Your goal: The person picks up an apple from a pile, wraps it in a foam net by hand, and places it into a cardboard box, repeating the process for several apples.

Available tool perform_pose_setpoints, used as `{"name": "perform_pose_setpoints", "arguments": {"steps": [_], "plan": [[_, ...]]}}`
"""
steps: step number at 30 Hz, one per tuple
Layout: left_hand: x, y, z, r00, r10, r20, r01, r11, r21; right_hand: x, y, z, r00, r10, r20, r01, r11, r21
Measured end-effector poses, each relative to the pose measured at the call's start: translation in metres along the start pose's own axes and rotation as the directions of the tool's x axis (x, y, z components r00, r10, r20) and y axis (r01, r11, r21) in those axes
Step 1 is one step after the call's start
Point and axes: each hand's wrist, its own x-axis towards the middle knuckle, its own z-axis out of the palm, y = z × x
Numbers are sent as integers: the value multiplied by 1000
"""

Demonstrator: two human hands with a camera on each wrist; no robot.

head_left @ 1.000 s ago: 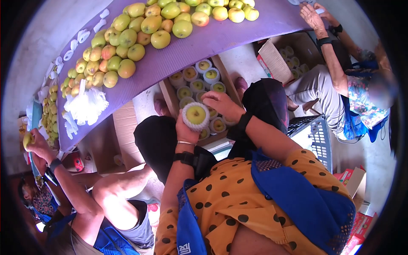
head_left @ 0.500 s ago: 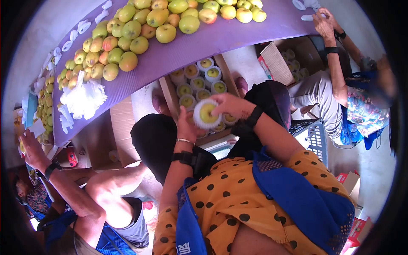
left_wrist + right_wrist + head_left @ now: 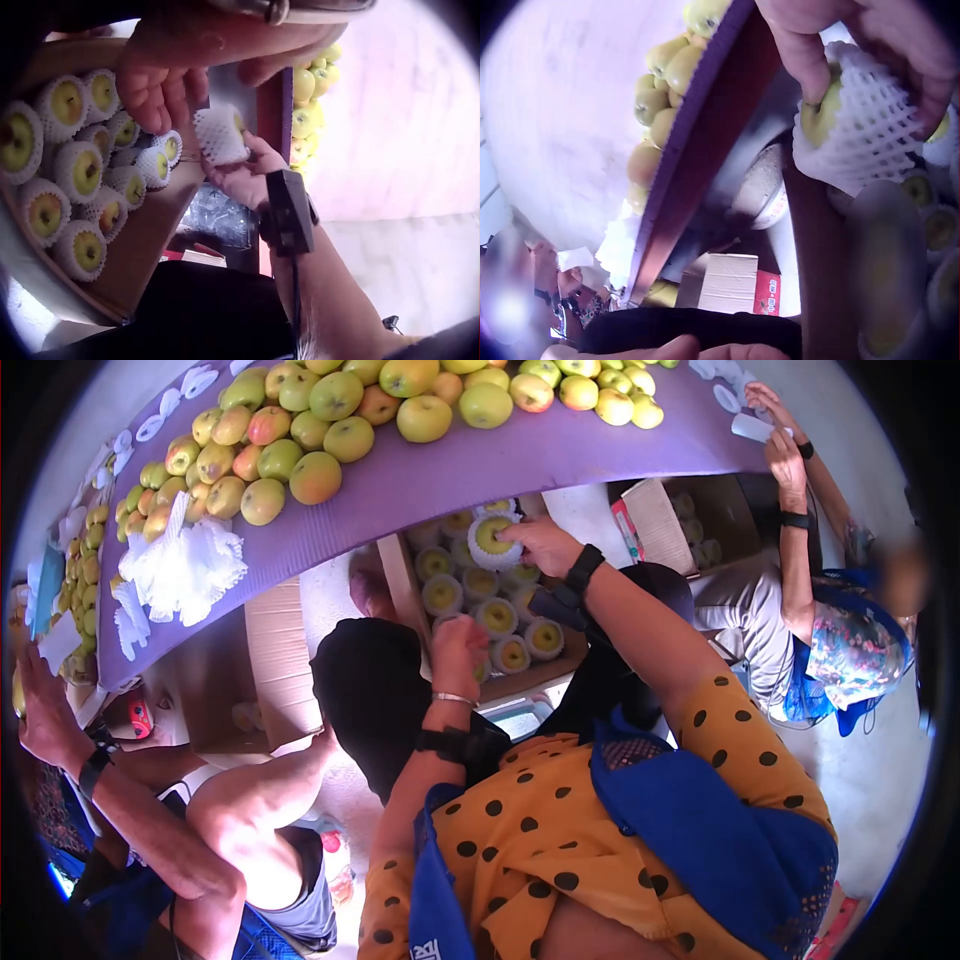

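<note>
My right hand (image 3: 548, 546) grips an apple in a white foam net (image 3: 493, 542) over the far end of a cardboard box (image 3: 396, 572). In the right wrist view, the thumb presses near the stem of the netted apple (image 3: 862, 124) and fingers wrap its far side. Several netted apples (image 3: 78, 169) sit in rows in the box, stem ends showing. My left hand (image 3: 461, 652) is above the near left side of the box, holding nothing. Its fingers (image 3: 154, 101) hang loosely bent in the left wrist view, apart from the held apple.
A purple-covered table (image 3: 390, 490) bears a heap of loose apples (image 3: 335, 420) and a pile of white foam nets (image 3: 185, 575). People work at left and right, one with a bare arm (image 3: 140, 800) near. Another carton (image 3: 715, 550) with netted apples stands at the right.
The netted apple has passed from my left hand to my right hand, which has carried it forward over the box. My left hand has stayed near the box, its fingers now loosely bent.
</note>
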Motion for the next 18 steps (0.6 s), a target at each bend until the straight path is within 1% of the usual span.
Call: {"name": "perform_pose_setpoints", "arguments": {"steps": [1, 2, 3, 4, 5, 6, 7, 8, 9, 10, 11, 12, 14, 15, 17, 18], "plan": [[-5, 2, 4, 992, -32, 118, 27, 998, 49, 6, 3, 6, 1000, 0, -16, 0, 1000, 4], [-8, 2, 8, 970, -69, 232, 47, 994, 101, 13, 7, 13, 999, 1, -32, -1, 1000, 9], [-9, 0, 9, 972, -66, 227, 46, 995, 92, 22, 14, 21, 999, -29, -27, 31, 997, 67], [-10, -2, 10, 943, -99, 318, 58, 989, 136, 40, 28, 21, 999, -27, -21, 28, 998, 61], [-10, -4, 10, 904, -136, 405, 66, 981, 182, 64, 46, 19, 1000, -6, 21, 6, 1000, -15], [-8, 1, 11, 908, -130, 397, 66, 983, 171, 89, 55, 19, 998, 21, 67, -15, 995, -95], [-12, 5, 12, 923, -120, 367, 51, 980, 192, 100, 56, 21, 995, 50, 90, -23, 961, -276], [-14, 8, 13, 936, -109, 336, 37, 976, 215, 110, 65, 23, 994, 54, 92, -26, 960, -277], [-12, 8, 11, 942, -49, 333, -20, 979, 201, 120, 75, 27, 998, 0, 68, 19, 960, -280], [-12, 10, 11, 943, -52, 329, -16, 980, 201, 124, 82, 33, 998, -54, 43, 64, 957, -282], [-14, 13, 11, 946, -41, 322, -23, 981, 192, 126, 84, 38, 997, -68, 36, 74, 973, -221], [-15, 17, 11, 948, -30, 316, -30, 983, 183, 136, 91, 42, 998, -60, 36, 67, 973, -221], [-16, 19, 11, 947, -55, 318, -10, 980, 199, 162, 119, 46, 993, -111, 29, 115, 975, -189], [-16, 18, 10, 942, -50, 332, -17, 981, 194, 172, 130, 50, 994, -101, 30, 105, 976, -189], [-16, 18, 12, 940, -56, 337, -9, 982, 189, 179, 144, 59, 954, -299, -8, 299, 954, -6], [-18, 20, 13, 947, -58, 317, 3, 985, 171, 180, 151, 60, 958, -286, -7, 286, 958, -3]]}}
